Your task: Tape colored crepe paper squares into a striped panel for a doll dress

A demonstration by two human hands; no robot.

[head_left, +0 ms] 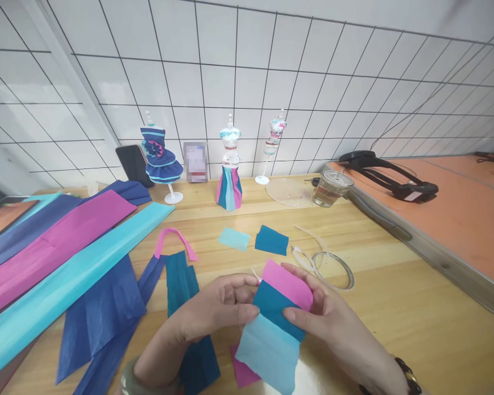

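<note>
Nearest the camera: both wrists, a pale bangle (130, 379) on the left, a dark bracelet (407, 375) on the right. Three-panel strip (274, 304) (pink, teal, light blue; seams too fine to make out) is raised over the table (403, 296) at six o'clock in the view, light-blue end hanging wearer-side. Left hand (208, 307) pinches one edge, thumb on top; right hand (325, 315) grasps the opposite edge, thumb on teal, fingers behind pink.

Handling, by judgement: very light, soft, limp, quick to crease; best held at the side edges near the joins.

Around the strip: teal piece (271, 240) at twelve; pale-blue piece (234, 239) and striped-skirt mannequin (229, 186) at eleven; cup (332, 190) at one; pink scrap (243, 373) at seven.
</note>
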